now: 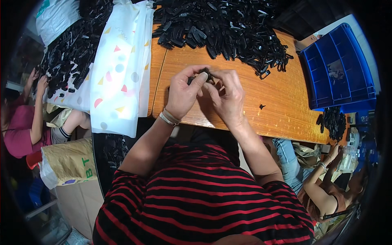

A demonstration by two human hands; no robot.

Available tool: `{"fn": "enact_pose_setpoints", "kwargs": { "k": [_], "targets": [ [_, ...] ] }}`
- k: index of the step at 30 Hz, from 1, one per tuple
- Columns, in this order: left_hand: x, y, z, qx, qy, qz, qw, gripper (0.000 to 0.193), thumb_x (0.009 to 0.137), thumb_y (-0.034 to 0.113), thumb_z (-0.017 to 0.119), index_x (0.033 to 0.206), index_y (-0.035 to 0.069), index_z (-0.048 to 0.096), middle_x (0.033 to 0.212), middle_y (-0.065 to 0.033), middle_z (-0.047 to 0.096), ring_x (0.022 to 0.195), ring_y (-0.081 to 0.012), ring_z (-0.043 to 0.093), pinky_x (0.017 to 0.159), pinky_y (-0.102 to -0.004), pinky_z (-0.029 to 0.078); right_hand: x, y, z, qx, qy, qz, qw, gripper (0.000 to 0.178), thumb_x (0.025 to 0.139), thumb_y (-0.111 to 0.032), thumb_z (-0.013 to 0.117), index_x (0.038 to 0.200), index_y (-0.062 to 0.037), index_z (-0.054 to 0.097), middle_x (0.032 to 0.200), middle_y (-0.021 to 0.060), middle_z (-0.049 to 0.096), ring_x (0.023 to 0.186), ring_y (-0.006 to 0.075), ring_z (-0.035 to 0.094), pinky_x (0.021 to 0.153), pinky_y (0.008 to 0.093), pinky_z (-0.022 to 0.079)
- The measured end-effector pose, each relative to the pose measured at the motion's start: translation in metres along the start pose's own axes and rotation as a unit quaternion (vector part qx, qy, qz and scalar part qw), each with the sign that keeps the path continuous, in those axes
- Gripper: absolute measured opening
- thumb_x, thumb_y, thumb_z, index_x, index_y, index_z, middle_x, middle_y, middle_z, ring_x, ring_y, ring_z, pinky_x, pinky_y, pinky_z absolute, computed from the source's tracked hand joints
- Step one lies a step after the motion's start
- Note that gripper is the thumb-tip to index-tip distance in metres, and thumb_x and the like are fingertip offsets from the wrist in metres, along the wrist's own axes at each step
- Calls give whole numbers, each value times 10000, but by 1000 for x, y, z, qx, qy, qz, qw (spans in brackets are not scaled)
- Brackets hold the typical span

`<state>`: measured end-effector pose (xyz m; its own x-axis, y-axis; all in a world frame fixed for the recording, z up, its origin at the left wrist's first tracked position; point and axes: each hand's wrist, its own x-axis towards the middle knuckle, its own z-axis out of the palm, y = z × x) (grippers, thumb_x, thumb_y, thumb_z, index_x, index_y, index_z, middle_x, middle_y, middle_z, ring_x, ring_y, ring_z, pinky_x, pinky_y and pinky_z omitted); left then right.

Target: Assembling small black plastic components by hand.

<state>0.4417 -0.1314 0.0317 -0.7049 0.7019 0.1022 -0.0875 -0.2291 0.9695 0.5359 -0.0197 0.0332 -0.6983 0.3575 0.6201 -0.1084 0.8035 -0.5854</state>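
Above the wooden table (188, 53), my left hand (182, 94) and my right hand (228, 98) meet, fingers bent and closed around a small black plastic part (206, 73). My left thumb lies across it, and the fingers of both hands hide most of it, so its exact kind does not show. A tiny black piece (262, 106) lies alone on the wood to the right of my right hand. Beyond my hands spreads a large heap of black plastic parts (220, 32), many of them long and curved.
A blue plastic crate (312, 77) stands at the right, with a smaller black pile (334, 124) near it. A white cloth with coloured shapes (118, 81) hangs over the left side. Co-workers sit at left and right; a brown paper sack (67, 159) stands at lower left.
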Motion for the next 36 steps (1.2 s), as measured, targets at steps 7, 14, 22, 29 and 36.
{"fn": "enact_pose_setpoints", "kwargs": {
  "k": [7,14,22,29,36],
  "targets": [
    [-19,6,-12,-175,-64,-88,979,247,1022,241,470,1050,23,582,847,-20,630,584,-17,469,539,-147,385,-29,-15,18,233,-60,163,957,377,831,-132,730,1134,-6,545,884,137,632,646,209,633,583,317,503],
    [-94,23,-62,3,-17,-173,985,294,1008,278,442,917,34,578,783,-23,609,545,-56,472,522,-187,381,-39,-62,19,211,-272,110,932,325,811,-131,754,1067,-19,588,771,77,600,659,160,619,565,294,487],
    [-239,54,-181,740,-4,-98,665,243,764,150,725,983,51,690,895,-131,674,847,-310,644,744,-355,503,-10,-30,41,112,-212,-45,970,250,810,-137,727,1026,-48,637,850,132,611,710,303,627,604,382,503],
    [-131,99,-105,262,-140,-143,944,120,883,47,614,968,-22,663,803,-64,662,726,-114,620,672,-249,493,17,-7,64,-59,-241,-132,960,198,861,-127,646,1052,-75,632,906,170,577,735,376,613,628,445,514],
    [47,21,-89,553,76,143,818,219,892,97,590,1100,54,642,883,-148,673,814,-306,649,744,-370,510,23,-12,42,5,-242,-64,968,152,847,-102,659,993,-61,641,894,140,599,753,345,626,652,398,516]
  ]
}}
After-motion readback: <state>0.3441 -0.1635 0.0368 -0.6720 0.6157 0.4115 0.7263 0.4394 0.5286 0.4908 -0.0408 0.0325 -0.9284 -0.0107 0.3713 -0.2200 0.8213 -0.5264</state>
